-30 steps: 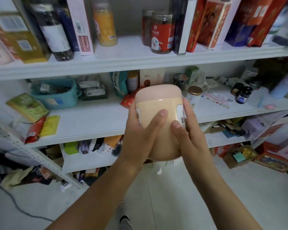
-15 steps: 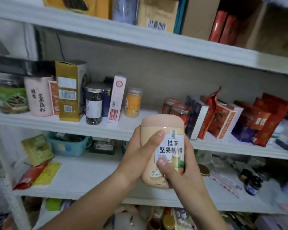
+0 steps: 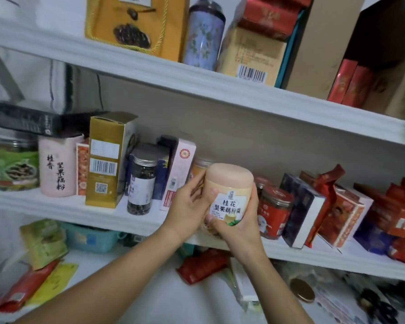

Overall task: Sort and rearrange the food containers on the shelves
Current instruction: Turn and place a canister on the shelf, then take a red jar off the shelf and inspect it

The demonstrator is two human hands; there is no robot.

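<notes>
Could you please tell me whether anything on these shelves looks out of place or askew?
Yes. At the left end of the middle shelf, a long black box lies slanted over the tops of a green-labelled clear jar and a pale pink canister rather than standing. Lower down, a red foil pouch lies flat.

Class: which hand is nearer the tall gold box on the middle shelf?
Left. The left hand grips the peach jar on the side towards the gold box; the right hand grips its far side, farther off.
</notes>
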